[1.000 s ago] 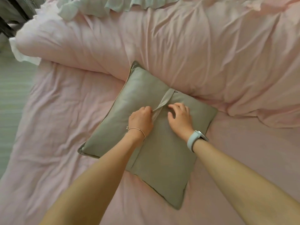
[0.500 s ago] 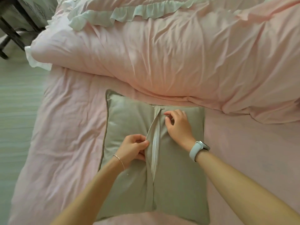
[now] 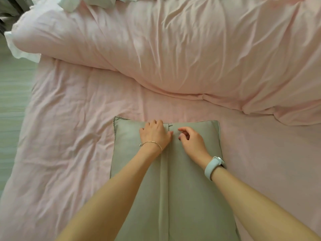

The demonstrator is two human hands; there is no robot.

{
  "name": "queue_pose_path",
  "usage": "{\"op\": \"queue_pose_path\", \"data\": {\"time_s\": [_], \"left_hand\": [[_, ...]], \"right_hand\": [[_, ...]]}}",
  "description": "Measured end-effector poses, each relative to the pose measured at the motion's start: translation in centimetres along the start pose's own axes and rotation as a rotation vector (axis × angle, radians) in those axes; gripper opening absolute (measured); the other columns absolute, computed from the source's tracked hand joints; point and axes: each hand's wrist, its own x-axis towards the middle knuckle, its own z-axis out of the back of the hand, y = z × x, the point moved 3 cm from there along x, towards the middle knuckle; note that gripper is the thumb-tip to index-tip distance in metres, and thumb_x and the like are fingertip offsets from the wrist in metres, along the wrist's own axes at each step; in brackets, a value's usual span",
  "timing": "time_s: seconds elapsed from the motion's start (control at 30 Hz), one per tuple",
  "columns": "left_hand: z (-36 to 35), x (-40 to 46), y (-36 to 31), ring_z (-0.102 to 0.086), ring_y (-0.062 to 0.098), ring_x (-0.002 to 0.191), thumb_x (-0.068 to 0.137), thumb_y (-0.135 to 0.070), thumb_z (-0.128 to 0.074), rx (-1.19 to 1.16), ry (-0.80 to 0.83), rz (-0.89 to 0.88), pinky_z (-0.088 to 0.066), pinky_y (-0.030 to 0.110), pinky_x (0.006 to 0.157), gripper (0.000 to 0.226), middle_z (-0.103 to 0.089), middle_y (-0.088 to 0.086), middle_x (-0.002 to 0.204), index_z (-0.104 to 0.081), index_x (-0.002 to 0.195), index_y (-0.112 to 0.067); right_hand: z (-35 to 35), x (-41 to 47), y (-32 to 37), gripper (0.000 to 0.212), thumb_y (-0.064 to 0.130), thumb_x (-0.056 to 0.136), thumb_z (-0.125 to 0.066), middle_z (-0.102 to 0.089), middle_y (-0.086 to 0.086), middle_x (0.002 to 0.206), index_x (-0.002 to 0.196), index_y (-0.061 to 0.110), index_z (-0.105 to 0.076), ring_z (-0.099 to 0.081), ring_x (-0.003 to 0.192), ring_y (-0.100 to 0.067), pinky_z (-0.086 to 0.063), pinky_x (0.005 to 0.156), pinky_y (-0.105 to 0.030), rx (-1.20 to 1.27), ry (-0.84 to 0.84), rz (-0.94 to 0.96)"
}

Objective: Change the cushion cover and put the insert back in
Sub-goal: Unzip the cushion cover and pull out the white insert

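Fingers [image 3: 152, 125] of the left hand [image 3: 154, 134] lie fairly straight and close together, pressing flat on the cushion [image 3: 191, 197] just left of its centre seam, while the right hand [image 3: 191, 140] hovers or rests lightly at 3 o'clock from it, its fingers loosely curled with thumb and forefinger a little apart; whether they pinch anything I cannot tell. Between the two hands, at the cushion's 12 o'clock edge, a small zip pull [image 3: 170, 125] shows at the top of the flap [image 3: 164, 197] that runs down the middle of the grey-green cover. That flap lies flat and closed along its visible length, and the cushion looks plump and square, so my judgement is that the insert is already inside and the zip is drawn to its end. What seems left is small: tucking the pull under the flap, smoothing the seam, and perhaps turning the cushion face up. No spare cover is in view. The cushion lies at 6 o'clock in view on a pink sheet [image 3: 78, 136]; a bulky pink duvet [image 3: 173, 49] is heaped from 10 to 3 o'clock, well apart from the hands.
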Motion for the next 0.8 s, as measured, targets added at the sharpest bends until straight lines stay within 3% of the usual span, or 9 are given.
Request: {"op": "queue_pose_path", "data": {"time_s": [0.07,0.17,0.27,0.37,0.57,0.7,0.8], "left_hand": [[-0.8,0.6,0.6,-0.047,0.028,0.113,0.09,-0.041,-0.047,0.007,-0.039,-0.004,-0.034,0.034,0.086,0.035,-0.055,0.007,0.118,-0.06,0.107,-0.014],[-1.1,0.7,2.0,-0.055,0.03,0.091,0.09,-0.026,-0.046,-0.192,-0.118,0.006,-0.033,0.031,0.068,0.027,-0.061,0.01,0.094,-0.066,0.081,-0.01],[-0.8,0.3,3.6,-0.052,0.027,0.079,0.091,-0.022,-0.046,-0.43,-0.104,0.051,-0.032,0.032,0.063,0.028,-0.062,0.012,0.087,-0.065,0.076,-0.009],[-0.6,-0.1,4.5,-0.052,0.035,0.078,0.091,-0.016,-0.048,-0.58,-0.133,0.058,-0.027,0.031,0.06,0.028,-0.061,0.023,0.081,-0.051,0.063,-0.015],[-1.7,-0.1,5.1,-0.057,0.035,0.086,0.091,-0.02,-0.05,-0.696,-0.163,0.104,-0.035,0.031,0.066,0.026,-0.064,0.02,0.084,-0.065,0.075,-0.006],[-1.7,-0.2,5.1,-0.058,0.037,0.085,0.091,-0.019,-0.051,-0.728,-0.186,0.076,-0.038,0.034,0.067,0.027,-0.063,0.022,0.081,-0.058,0.066,-0.013],[-1.7,-0.3,5.2,-0.057,0.039,0.084,0.091,-0.021,-0.051,-0.754,-0.175,0.074,-0.038,0.034,0.067,0.029,-0.062,0.024,0.081,-0.055,0.063,-0.014]], "right_hand": [[0.0,0.5,-0.1,0.024,0.005,0.092,-0.047,-0.064,-0.011,0.106,0.111,0.005,-0.062,-0.056,0.1,-0.026,-0.036,0.082,-0.023,-0.045,-0.062,0.021],[-0.4,2.0,0.5,0.026,0.011,0.092,-0.048,-0.058,-0.009,0.112,0.114,0.012,-0.063,-0.046,0.109,-0.026,-0.032,0.087,-0.025,-0.234,-0.126,0.09],[-1.1,3.5,1.8,0.029,0.029,0.093,-0.05,-0.052,-0.004,0.12,0.119,0.022,-0.062,-0.038,0.116,-0.023,-0.029,0.095,-0.032,-0.386,-0.037,0.113],[-1.9,3.9,3.0,0.027,0.04,0.092,-0.05,-0.049,0.002,0.121,0.111,0.027,-0.064,-0.034,0.119,-0.019,-0.025,0.095,-0.034,-0.536,0.051,0.128],[-2.0,3.6,3.2,0.019,0.038,0.09,-0.053,-0.05,0.003,0.118,0.101,0.026,-0.063,-0.035,0.117,-0.019,-0.025,0.091,-0.034,-0.513,0.04,0.112],[-2.1,3.3,3.4,0.017,0.034,0.092,-0.05,-0.053,0.004,0.113,0.096,0.023,-0.062,-0.037,0.113,-0.018,-0.023,0.088,-0.033,-0.467,-0.018,0.125],[-2.2,2.5,3.6,0.013,0.026,0.093,-0.049,-0.054,0.004,0.106,0.093,0.019,-0.06,-0.042,0.107,-0.018,-0.017,0.078,-0.03,-0.487,-0.074,0.235]]}}
